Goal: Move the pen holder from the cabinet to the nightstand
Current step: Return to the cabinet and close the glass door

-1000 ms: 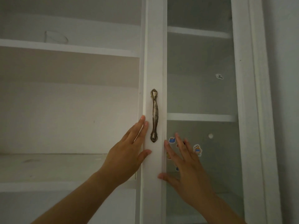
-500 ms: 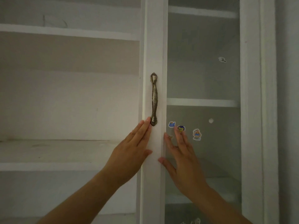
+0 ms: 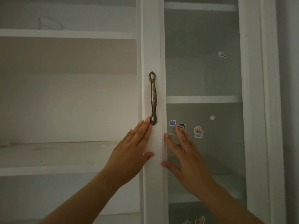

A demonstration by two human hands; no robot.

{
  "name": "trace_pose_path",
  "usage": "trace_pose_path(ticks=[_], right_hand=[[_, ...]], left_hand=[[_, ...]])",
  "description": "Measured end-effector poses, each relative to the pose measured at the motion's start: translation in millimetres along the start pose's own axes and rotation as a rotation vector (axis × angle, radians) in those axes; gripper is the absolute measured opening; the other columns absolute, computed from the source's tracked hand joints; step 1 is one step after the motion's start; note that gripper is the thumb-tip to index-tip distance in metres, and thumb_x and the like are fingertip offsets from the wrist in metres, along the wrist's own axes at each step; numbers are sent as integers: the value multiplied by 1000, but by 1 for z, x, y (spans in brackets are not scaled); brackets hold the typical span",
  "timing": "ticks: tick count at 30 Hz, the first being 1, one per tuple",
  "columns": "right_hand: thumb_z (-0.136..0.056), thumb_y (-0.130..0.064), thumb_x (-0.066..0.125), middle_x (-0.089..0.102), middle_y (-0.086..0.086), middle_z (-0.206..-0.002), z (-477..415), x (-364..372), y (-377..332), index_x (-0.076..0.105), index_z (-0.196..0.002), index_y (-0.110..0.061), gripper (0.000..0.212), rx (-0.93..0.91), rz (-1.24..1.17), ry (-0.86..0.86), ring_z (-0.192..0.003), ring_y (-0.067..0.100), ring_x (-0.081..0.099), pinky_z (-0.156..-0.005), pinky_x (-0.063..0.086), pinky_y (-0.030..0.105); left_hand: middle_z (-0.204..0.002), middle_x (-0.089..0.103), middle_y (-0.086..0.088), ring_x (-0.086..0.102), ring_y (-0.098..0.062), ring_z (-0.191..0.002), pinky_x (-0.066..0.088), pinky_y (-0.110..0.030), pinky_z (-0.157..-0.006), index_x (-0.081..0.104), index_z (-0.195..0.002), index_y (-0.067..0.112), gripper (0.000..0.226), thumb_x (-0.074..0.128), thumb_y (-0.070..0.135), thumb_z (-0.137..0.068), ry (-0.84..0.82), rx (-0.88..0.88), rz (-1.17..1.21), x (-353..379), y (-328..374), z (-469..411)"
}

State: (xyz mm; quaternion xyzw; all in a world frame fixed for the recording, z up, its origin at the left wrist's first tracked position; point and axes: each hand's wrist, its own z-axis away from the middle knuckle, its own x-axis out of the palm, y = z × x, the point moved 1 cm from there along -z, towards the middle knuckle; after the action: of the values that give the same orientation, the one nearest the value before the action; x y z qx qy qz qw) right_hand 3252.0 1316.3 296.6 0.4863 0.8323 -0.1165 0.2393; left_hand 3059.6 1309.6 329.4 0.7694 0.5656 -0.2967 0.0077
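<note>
White cabinet (image 3: 68,33) shelves on the left, then the left hand (image 3: 129,156) flat on the door frame (image 3: 151,50) under the brass handle (image 3: 153,98), fingers spread holding nothing, right hand (image 3: 187,160) splayed flat on the stickered glass (image 3: 202,75); pen holder nowhere visible.

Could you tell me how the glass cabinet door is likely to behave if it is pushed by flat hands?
The cabinet door probably stays rigid, given its thick white frame. Its glazed panel looks fragile, so the right hand flat on the glass seems riskier than the left hand.
</note>
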Motion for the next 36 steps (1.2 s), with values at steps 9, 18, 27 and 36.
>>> trace_pose_path(ticks=[9,18,27,36], right_hand=[[-70,-62,59,-8,-3,-156,10,4,15,3,-144,-39,95,-21,118,-61,-141,17,-12,-109,21,45],[-74,-59,59,-8,3,-156,8,3,11,-2,-143,-37,94,-9,129,-92,-140,19,-15,-111,18,45],[-70,-63,55,2,8,-156,9,9,15,9,-145,-33,93,-19,158,-64,-141,26,-5,-107,21,48],[-68,-57,65,6,10,-155,5,15,14,11,-144,-30,97,-3,171,-60,-140,32,5,-105,15,48]], left_hand=[[-147,33,-12,31,-23,-130,33,-34,-95,27,-139,2,81,38,50,-75,30,-61,-53,7,14,7],[-147,31,-14,26,-26,-134,30,-43,-98,28,-139,2,85,58,46,-72,-7,-1,-116,12,14,11],[-148,26,-12,26,-29,-135,33,-34,-93,28,-139,3,89,40,59,-71,-75,24,-151,23,15,17],[-146,33,-16,30,-30,-132,44,-31,-83,31,-137,2,96,62,56,-64,-114,3,-135,27,16,13]])
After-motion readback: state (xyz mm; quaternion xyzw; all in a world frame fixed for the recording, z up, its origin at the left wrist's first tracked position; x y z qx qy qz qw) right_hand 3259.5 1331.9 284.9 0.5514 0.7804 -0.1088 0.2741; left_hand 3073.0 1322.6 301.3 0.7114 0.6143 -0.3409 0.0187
